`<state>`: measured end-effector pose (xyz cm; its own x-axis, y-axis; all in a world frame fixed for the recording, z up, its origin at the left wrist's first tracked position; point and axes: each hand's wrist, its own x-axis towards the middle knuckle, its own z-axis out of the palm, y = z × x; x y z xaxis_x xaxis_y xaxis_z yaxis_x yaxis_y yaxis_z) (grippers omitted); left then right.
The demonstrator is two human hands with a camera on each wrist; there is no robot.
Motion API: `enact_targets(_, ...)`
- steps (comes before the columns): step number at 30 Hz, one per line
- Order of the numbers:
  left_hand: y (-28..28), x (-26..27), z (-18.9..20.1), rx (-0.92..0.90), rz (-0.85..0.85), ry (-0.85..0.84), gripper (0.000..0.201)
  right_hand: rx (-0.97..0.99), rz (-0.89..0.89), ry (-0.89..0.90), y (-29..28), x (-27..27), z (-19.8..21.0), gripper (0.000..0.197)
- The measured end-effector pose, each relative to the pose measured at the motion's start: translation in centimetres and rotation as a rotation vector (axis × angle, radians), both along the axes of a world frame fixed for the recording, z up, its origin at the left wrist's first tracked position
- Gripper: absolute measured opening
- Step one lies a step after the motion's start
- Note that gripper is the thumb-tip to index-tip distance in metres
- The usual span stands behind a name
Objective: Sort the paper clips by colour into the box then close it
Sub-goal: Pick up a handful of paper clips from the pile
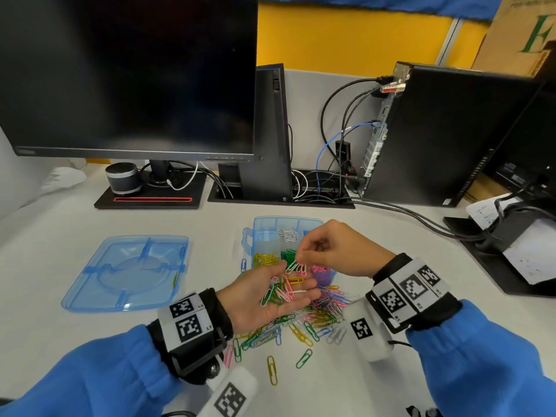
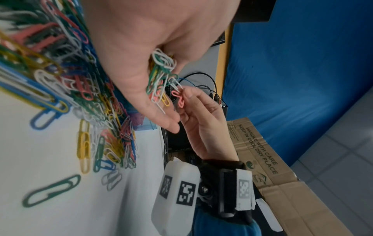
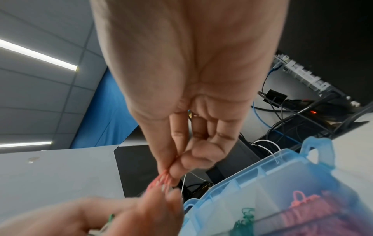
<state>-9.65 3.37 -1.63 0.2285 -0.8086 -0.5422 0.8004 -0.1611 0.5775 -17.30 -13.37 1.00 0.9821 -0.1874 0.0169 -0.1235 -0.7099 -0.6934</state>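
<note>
Fingers point(image 1: 302, 254) of the right hand point(image 1: 340, 251) pinch two pink clips point(image 1: 301, 268) and one white clip point(image 1: 291, 266) together, just above the left hand point(image 1: 270, 296). From big to small: the desk point(image 1: 60, 341) holds everything. On its left side lies the blue lid point(image 1: 126, 272), off the box and well apart from it. The box point(image 1: 270, 227) sits open behind the hands, with white, yellow, green, pink and purple clips already in their own parts. In front of the box a big pile of mixed clips point(image 1: 301, 323) waits on the desk, so the sorting looks far from done. The left hand is open, palm up, fingers gently cupped, and it carries a small bunch of clips point(image 1: 281, 291) in green, white, pink and yellow. What could go wrong? The white clip hangs with the pink ones, maybe hooked on them, so it may drop into the pink part of the box and spoil the colours. If the clips are snagged on the bunch in the palm, pulling them away could drag others off onto the desk. The palm is cupped only a little, so a small tilt could spill the bunch back into the pile. The pinch is thin too, and a clip could slip out over the wrong part of the box.
</note>
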Motion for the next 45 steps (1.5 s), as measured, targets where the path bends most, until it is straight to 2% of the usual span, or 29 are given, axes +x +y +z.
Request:
enact_targets(4,0.0,-0.4,-0.1,0.063,-0.004,-0.165,0.033,0.071,0.010,0.073,0.1,-0.2,0.0,0.009)
enact_targets(10,-0.2,-0.1,-0.4,0.127,0.010,-0.209,0.034,0.125,-0.022,0.079,-0.6,-0.4,0.4,0.008)
enact_targets(12,-0.1,-0.1,-0.4,0.130,0.020,-0.193,0.034,0.067,-0.106,0.011,-1.4,-0.4,0.4,0.006)
enact_targets(16,-0.1,0.0,-0.3,0.128,0.012,-0.183,0.034,-0.193,-0.247,-0.082,-2.5,-0.5,-0.3,0.010)
enact_targets(19,-0.1,-0.1,-0.3,0.124,0.009,-0.193,0.034,-0.275,-0.198,0.006,-2.0,-0.7,-0.4,0.013)
enact_targets(22,-0.1,-0.1,-0.4,0.120,0.009,-0.199,0.035,-0.189,-0.093,-0.047,-0.7,-0.5,0.2,0.013)
enact_targets(24,0.0,-0.1,-0.3,0.108,0.002,-0.198,0.036,-0.120,0.009,-0.022,0.4,-0.2,0.2,0.016)
enact_targets(26,0.0,-0.1,-0.1,0.088,0.000,-0.192,0.037,-0.125,0.079,0.023,0.9,0.2,-0.1,0.013)
enact_targets(29,0.0,0.0,0.2,0.070,0.016,-0.180,0.042,-0.130,0.076,0.025,0.3,1.0,0.1,0.003)
enact_targets(33,0.0,0.4,0.6,0.026,0.049,-0.071,0.052,-0.196,-0.135,-0.158,-1.2,3.2,0.8,0.006)
enact_targets(35,0.1,0.7,0.8,-0.006,0.082,0.025,0.058,-0.250,-0.173,-0.122,-1.5,4.0,0.8,0.011)
enact_targets(37,0.1,1.1,0.7,-0.035,0.116,0.136,0.060,-0.282,-0.160,-0.084,-1.3,4.1,0.7,0.013)
enact_targets(40,0.2,1.8,0.2,-0.042,0.187,0.245,0.055,-0.244,-0.148,-0.166,-0.2,3.2,0.5,0.012)
enact_targets(45,0.3,1.7,0.2,-0.049,0.208,0.198,0.038,-0.236,-0.025,-0.182,2.7,1.6,-0.1,0.010)
